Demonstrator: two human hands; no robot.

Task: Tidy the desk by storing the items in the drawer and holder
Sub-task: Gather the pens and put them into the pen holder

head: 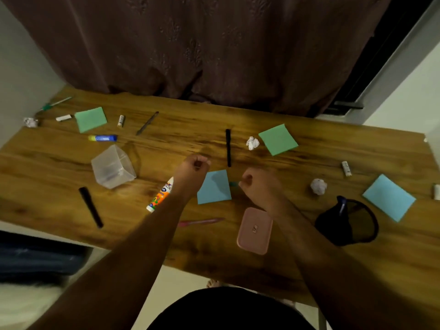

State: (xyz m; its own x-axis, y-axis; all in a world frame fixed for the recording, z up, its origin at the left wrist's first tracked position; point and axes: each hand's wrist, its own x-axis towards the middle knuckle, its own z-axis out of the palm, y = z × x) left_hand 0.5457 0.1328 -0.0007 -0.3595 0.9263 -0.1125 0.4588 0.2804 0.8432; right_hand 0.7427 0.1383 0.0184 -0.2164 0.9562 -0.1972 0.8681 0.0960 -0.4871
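Hovering over the blue sticky note (214,186), left hand (194,171) and right hand (258,186), fingers clenched, empty.

A single wide-angle view from the person's head looks steeply down and forward across the cluttered brown wooden desk (297,167), near enough that both forearms fill the foreground.

Dim, warm indoor light falls from above; the wooden desk (309,246) glows orange. Everything looks soft and slightly smeared, and straight edges bow outward toward the corners.
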